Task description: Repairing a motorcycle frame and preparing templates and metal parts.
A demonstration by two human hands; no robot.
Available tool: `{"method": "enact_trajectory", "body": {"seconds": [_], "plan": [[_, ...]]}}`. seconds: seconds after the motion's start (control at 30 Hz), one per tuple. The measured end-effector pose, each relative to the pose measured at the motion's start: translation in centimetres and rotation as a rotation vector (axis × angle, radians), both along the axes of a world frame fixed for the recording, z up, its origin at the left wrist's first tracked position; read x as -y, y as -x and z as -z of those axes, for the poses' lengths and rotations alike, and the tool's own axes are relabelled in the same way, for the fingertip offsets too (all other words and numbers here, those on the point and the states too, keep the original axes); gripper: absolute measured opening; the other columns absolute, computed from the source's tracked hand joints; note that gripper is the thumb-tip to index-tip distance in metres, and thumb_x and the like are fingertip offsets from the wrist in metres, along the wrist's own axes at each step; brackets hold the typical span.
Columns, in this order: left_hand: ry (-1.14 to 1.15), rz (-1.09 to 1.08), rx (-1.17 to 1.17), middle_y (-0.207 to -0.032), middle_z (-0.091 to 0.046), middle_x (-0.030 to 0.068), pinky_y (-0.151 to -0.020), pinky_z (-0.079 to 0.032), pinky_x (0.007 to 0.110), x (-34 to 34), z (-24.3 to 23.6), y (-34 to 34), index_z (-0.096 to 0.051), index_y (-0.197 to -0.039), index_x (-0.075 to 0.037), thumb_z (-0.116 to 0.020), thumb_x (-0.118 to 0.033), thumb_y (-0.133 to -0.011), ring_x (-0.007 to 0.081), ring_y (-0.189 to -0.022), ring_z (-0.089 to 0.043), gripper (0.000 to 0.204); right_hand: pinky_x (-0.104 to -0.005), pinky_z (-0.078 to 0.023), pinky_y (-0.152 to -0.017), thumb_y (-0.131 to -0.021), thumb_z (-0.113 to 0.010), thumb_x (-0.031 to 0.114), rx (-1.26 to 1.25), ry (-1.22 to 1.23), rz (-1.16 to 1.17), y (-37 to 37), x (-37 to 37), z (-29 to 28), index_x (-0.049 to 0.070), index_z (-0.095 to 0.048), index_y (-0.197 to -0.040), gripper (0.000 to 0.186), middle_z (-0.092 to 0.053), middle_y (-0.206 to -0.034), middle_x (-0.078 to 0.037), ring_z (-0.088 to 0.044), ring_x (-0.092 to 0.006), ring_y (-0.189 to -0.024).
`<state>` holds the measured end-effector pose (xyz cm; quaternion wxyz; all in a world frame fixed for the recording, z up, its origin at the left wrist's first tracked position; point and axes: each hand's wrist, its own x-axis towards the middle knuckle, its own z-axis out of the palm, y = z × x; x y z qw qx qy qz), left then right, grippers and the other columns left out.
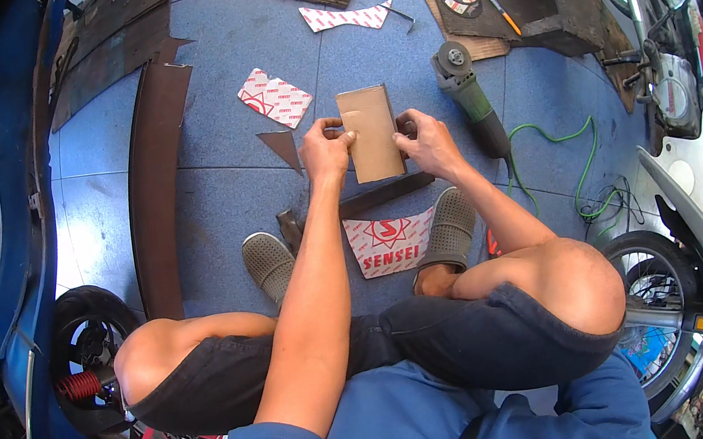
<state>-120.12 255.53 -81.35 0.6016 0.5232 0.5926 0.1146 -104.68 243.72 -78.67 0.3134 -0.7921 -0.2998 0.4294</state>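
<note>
While the person squatted with knees wide, a tan cardboard panel was held above the blue floor, centred beyond the shoes, its long sides running near to far. The left hand pinched its left side, thumb on the face, fingers mostly hidden behind. The right hand gripped the right side, thumb at the edge and fingers bent. Holding opposite sides probably kept the panel level and in plain view. A dark border showed along its far and right sides; whether a second piece lay behind, I couldn't tell.

Both forearms reached away from the body and converged, the left passing between the knees, the right beside the right knee, the wrists nearly matched in height.

The green angle grinder lay to the right, disc end far and handle near, perhaps for easy reach. A dark bar lay nearer, crosswise before the shoes.
</note>
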Motion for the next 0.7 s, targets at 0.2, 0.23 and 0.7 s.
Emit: {"method": "enact_trajectory", "body": {"seconds": [0.2, 0.23, 0.7], "plan": [[-0.047, -0.035, 0.032, -0.087, -0.075, 0.0116, -0.069, -0.056, 0.034, 0.3, -0.2, -0.4, -0.070, -0.108, -0.001, -0.077, -0.003, -0.077, 0.0179, -0.077, -0.071, 0.032, -0.0397, -0.058, -0.085, -0.090, -0.066, 0.018, 0.050, -0.045, -0.014, -0.6, 0.7, 0.5, -0.006, -0.064, -0.116, 0.036, -0.073, -0.104, -0.023, -0.073, -0.0316, -0.096], [-0.046, -0.033, 0.031, -0.087, -0.075, 0.0116, -0.069, -0.056, 0.034, 0.4, -0.2, -0.5, -0.070, -0.108, -0.001, -0.077, -0.003, -0.077, 0.0179, -0.077, -0.071, 0.032, -0.0397, -0.058, -0.085, -0.090, -0.066, 0.018, 0.050, -0.045, -0.011, -0.7, 0.9, 0.7, -0.006, -0.064, -0.116, 0.036, -0.073, -0.104, -0.023, -0.073, -0.0316, -0.096], [-0.077, -0.469, 0.322, -0.101, -0.067, 0.0112, -0.073, -0.054, 0.034, -6.2, -2.1, 1.7, -0.062, -0.116, 0.003, -0.059, 0.003, -0.089, 0.0192, -0.082, -0.065, 0.028, -0.0418, -0.057, -0.083, -0.089, -0.064, 0.017, 0.228, -0.041, 0.028, -1.6, 2.6, -0.1, -0.006, -0.066, -0.107, 0.029, -0.073, -0.098, -0.023, -0.073, -0.0350, -0.092]]}}
